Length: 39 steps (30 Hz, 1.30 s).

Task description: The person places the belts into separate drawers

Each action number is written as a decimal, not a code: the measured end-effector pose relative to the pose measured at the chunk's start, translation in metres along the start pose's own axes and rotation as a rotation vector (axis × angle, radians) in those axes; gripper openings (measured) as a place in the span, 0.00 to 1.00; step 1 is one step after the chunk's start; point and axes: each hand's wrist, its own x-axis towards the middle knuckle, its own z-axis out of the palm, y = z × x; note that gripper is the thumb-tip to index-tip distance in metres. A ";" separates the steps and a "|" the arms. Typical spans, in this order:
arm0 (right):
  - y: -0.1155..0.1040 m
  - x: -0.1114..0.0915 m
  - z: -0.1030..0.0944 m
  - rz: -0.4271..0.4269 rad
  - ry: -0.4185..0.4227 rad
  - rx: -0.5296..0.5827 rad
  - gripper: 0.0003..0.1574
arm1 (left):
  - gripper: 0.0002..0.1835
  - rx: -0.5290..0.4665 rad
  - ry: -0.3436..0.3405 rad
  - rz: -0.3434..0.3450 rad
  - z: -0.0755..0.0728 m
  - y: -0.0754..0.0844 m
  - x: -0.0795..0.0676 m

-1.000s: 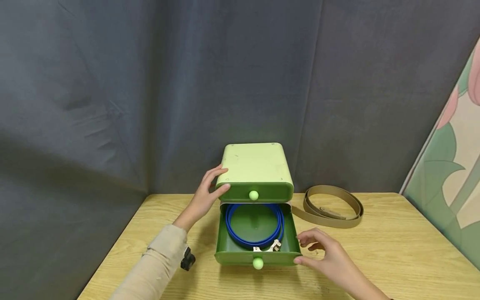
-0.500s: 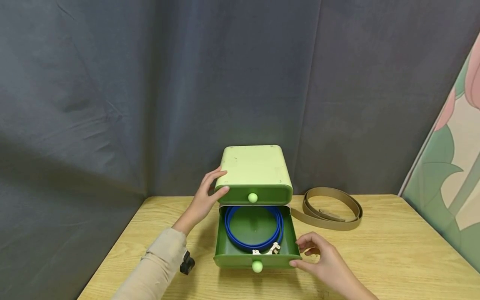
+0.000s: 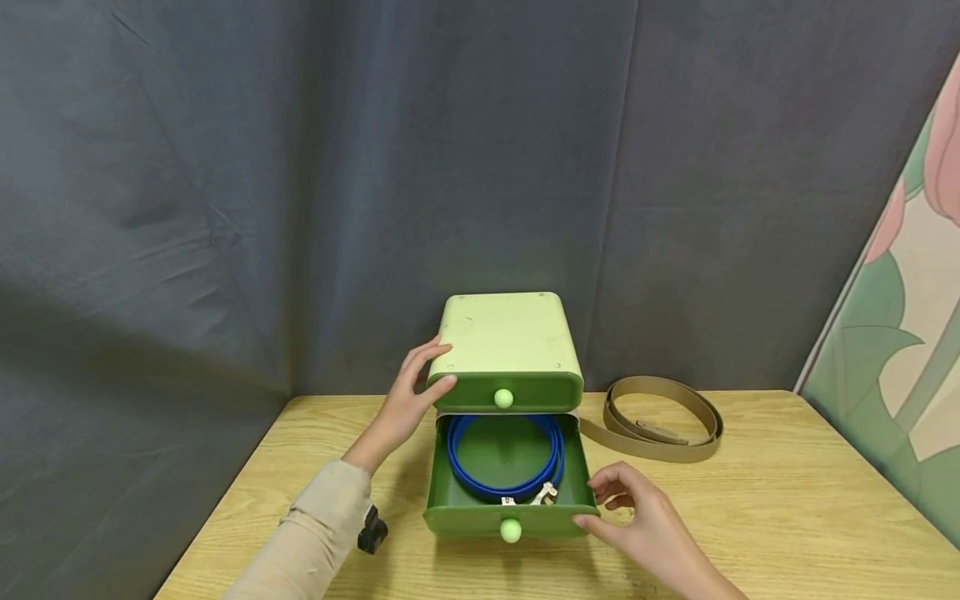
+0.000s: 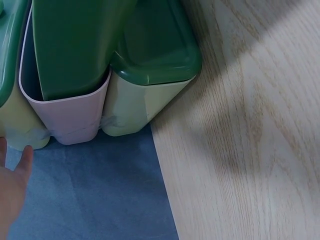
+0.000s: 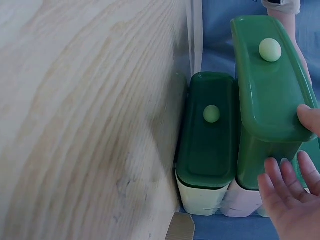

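Note:
On the table stands a small drawer cabinet point(image 3: 510, 333) with a pale green top. Its middle drawer point(image 3: 465, 522), dark green with a round pale knob, is pulled well out. Inside lies a coiled blue belt point(image 3: 558, 454) with a silver buckle point(image 3: 545, 494). My left hand point(image 3: 401, 408) holds the cabinet's upper left front corner, thumb on the top drawer's front. My right hand point(image 3: 637, 517) grips the pulled drawer's right front corner; the thumb lies on its front and the fingers are by its side wall. Both wrist views hide the blue belt.
A coiled brown belt point(image 3: 663, 450) lies on the wooden table point(image 3: 787, 492), right of the cabinet, one end running behind the drawer. The shut bottom drawer point(image 5: 207, 145) shows in the right wrist view. Behind hangs a grey-blue curtain point(image 3: 465, 167); a flower-patterned panel point(image 3: 885, 367) stands at right.
My right thumb has slid left onto the drawer's front, and the fingers have drawn in at the corner. My left hand stays on the cabinet. The head view has shifted slightly.

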 end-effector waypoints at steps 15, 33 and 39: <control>0.000 0.028 0.005 0.097 0.058 0.015 0.22 | 0.27 0.009 -0.018 0.013 -0.001 -0.001 0.002; 0.008 0.052 0.017 0.207 0.147 -0.028 0.24 | 0.27 0.017 -0.033 0.005 0.000 0.002 0.000; 0.010 0.059 0.021 0.192 0.204 -0.010 0.26 | 0.27 0.018 -0.023 0.014 0.002 0.002 -0.001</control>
